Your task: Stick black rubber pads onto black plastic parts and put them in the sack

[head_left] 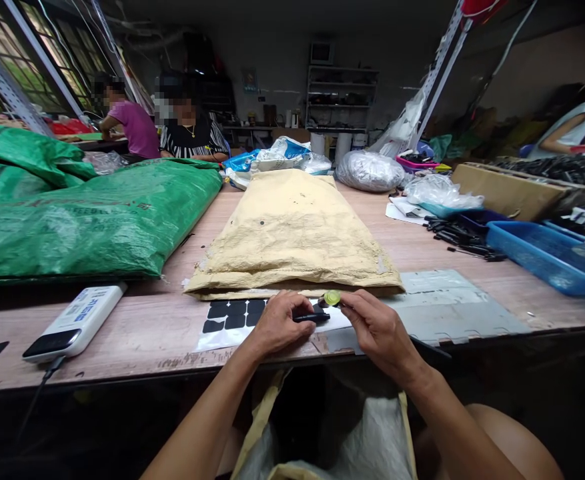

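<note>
My left hand [283, 321] is closed around a slim black pen-like stick [313, 317], which points right, just above the table's front edge. My right hand [379, 330] pinches a small dark piece with a round, shiny yellow-green end [331, 298]; its exact kind is unclear. The two held things are close together, and I cannot tell whether they touch. Beneath and beside the hands lies a white sheet of black stickers [235, 315], partly covered by my left hand. Behind the hands a large flat yellow woven sack [292, 233] rests on the table.
Left are a green sack [72, 227] and a white power bank [75, 323] with a cable. A grey flat board [457, 307], black sticks [465, 237] and a blue tray [547, 257] are right. An open sack [372, 433] hangs below the edge. Other people sit farther back.
</note>
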Tool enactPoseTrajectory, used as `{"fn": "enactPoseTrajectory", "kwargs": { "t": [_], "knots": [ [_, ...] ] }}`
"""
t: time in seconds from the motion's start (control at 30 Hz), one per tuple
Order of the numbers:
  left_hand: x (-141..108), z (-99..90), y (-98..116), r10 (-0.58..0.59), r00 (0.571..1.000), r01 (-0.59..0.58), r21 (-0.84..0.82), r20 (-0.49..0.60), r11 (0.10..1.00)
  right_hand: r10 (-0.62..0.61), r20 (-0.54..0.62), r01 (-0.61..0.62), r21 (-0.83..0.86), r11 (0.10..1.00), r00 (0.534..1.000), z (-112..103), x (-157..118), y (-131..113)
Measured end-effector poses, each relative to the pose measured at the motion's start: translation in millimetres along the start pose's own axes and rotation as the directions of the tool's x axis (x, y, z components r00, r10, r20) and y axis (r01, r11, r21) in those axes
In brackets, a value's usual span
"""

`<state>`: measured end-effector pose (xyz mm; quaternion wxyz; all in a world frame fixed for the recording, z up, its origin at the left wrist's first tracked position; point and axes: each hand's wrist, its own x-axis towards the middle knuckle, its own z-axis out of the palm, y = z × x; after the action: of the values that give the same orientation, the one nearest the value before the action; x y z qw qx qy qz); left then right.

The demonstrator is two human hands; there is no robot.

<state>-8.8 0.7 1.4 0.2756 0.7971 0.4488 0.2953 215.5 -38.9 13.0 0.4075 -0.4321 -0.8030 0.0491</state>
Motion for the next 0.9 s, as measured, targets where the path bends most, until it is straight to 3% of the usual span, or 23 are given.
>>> {"fn": "enactPoseTrajectory", "kwargs": {
  "t": [0.23,0.43,0.6,0.8,0.9],
  "knots": [
    [1,0.7,-3,-0.005,1.0,0.006,0.023,-0.014,1.0,-0.024,-0.01,0.024,0.063,0.998,1.0,2,4,-13],
    [3,0.0,-2,-0.019,1.0,0.019,0.02,-0.006,1.0,-0.058,-0.014,0.058,0.006,0.998,0.998,4,5,-19],
    [3,0.2,-4,-0.01,1.0,0.01,0.032,0.006,0.999,-0.009,0.106,0.022,-0.128,0.992,0.994,12,-3,-13],
    [3,1.1,-4,-0.034,0.999,0.034,0.005,-0.009,0.999,-0.009,-0.056,0.008,-0.02,1.0,0.998,2,0,-6],
    [3,0.7,-3,-0.038,0.999,0.038,0.01,-0.011,0.999,0.005,0.004,-0.005,-0.033,0.999,1.0,0,-4,-2]
  ]
}}
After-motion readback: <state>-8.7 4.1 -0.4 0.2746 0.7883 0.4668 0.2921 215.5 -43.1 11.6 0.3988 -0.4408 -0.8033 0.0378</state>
